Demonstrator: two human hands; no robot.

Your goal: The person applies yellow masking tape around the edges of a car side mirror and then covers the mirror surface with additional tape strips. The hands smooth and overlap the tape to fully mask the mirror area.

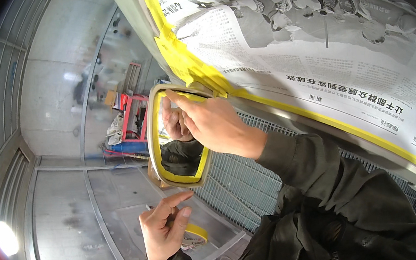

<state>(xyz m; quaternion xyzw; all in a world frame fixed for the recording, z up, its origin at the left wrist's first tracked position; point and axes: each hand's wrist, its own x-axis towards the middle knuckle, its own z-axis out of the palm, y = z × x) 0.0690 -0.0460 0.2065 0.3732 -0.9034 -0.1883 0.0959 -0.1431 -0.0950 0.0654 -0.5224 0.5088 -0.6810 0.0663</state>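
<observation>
I have the side mirror [154, 136] in the middle of the head view, just beside the papered panel. Its pale housing frames the glass, and yellow tape [183, 179] runs along the edge of the glass. The glass reflects a hand and a dark sleeve.

Right hand [220, 126]: index finger extended, its tip at the upper edge of the taped mirror. The remaining fingers are mostly hidden from me; I cannot tell whether they grip anything.

Left hand [162, 234]: below the mirror, index finger and thumb spread apart. A tape roll [197, 230] with a yellow rim shows just beyond the thumb, against the hand. The other fingers are hidden, so I cannot tell whether they close on the roll.

Containers: beyond the mirror stands a red open-framed rack [131, 119] with dark items inside, too small to identify. A tan box [110, 98] is near its upper end, and a crumpled white bundle [114, 131] lies beside it.

Adjacent surfaces: newspaper [272, 62] covers the panel, edged with yellow tape. Floor grating [245, 177] lies below.
</observation>
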